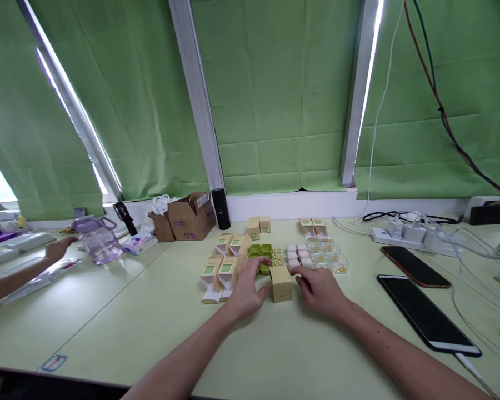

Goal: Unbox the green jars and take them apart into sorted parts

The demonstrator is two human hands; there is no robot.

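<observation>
A small closed tan cardboard box [281, 284] stands upright between my hands. My left hand [246, 289] is left of it, fingers reaching over the near green cups [254, 255], thumb spread toward the box. My right hand [321, 291] is on the box's other side; its index finger points at the near pink-white blocks [299, 254], the other fingers bent. Both hands look open, with no held thing visible. Tiny yellowish pieces [277, 256] lie between cups and blocks. Clear cups with yellow bits [327, 255] are at the right. Open tan boxes with green labels [219, 276] lie left.
More tan boxes [259, 225] and open boxes [314, 228] lie further back. Two phones [427, 314], cables and a power strip [414, 236] occupy the right. A brown carton [190, 218], black cylinder [220, 209] and purple water bottle [99, 240] stand left, near another person's hand [60, 249].
</observation>
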